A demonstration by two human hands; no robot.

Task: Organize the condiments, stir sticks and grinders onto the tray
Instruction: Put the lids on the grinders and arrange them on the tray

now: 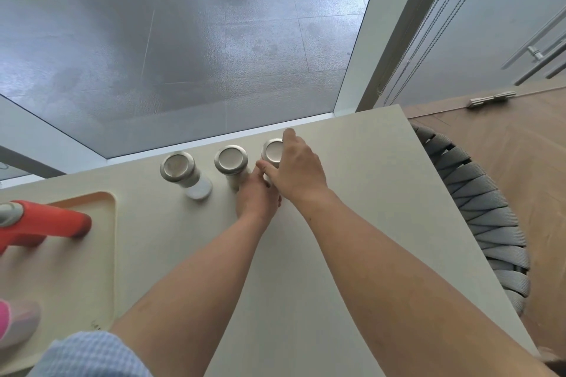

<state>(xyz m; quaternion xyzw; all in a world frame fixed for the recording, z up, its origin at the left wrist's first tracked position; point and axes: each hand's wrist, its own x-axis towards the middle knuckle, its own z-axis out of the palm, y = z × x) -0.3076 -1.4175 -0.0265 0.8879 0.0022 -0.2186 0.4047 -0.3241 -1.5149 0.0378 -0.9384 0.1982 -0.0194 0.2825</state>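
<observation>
Three glass grinders with round metal tops stand in a row near the table's far edge: the left grinder point(180, 171), the middle grinder point(231, 161) and the right grinder point(272, 150). My left hand point(257, 197) is wrapped round the lower body of the middle grinder, thumb pointing up. My right hand point(298, 170) grips the right grinder from its right side, fingers over the top rim. The pale wooden tray point(104, 242) lies at the left, and a red bottle point(46, 223) with a grey cap stands on it.
A pink and grey object point(15, 320) sits on the tray's near left part. The table point(352, 193) ends at a window sill behind the grinders. A grey woven chair point(487, 217) stands off the table's right edge.
</observation>
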